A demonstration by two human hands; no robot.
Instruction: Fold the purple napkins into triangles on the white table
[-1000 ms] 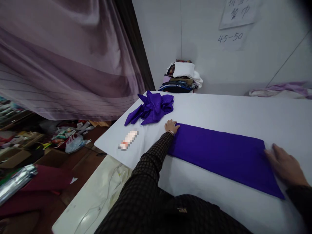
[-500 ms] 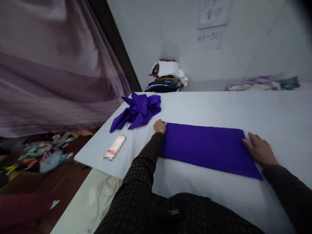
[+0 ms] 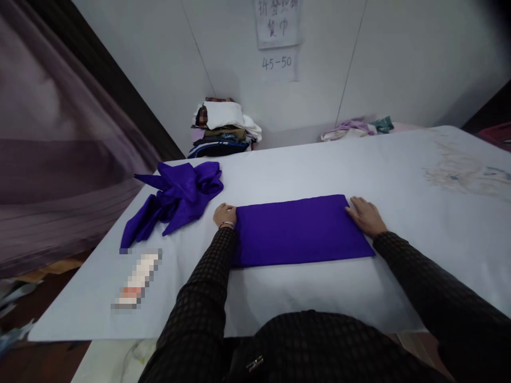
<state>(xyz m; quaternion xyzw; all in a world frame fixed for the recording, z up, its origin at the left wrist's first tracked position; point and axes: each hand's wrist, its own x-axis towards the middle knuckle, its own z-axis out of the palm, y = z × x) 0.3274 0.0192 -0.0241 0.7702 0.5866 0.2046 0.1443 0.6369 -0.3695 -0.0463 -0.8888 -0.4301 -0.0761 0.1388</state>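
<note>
A purple cloth napkin [image 3: 297, 231], folded into a flat long rectangle, lies across the white-covered table in front of me. At its left end is my left hand [image 3: 225, 215], its fingers curled in and closed at the edge. My right hand [image 3: 366, 217] rests at the other end with fingers stretched out, the fingertips touching the short right edge. To the left, a crumpled heap of purple cloth [image 3: 179, 194] lies loosely bunched, apart from both hands.
A blurred-out flat, narrow object [image 3: 138, 279] lies on the table [image 3: 303, 303] near its left edge. Folded clothes [image 3: 223, 127] are stacked behind the table, with more cloth [image 3: 351, 129] farther right. Handwritten paper signs [image 3: 277, 24] hang on the wall. A curtain [image 3: 51, 175] hangs at left.
My view has turned to the right, so the table and cloths sit farther left in the picture. Both hands are still at the ends of the folded napkin.
</note>
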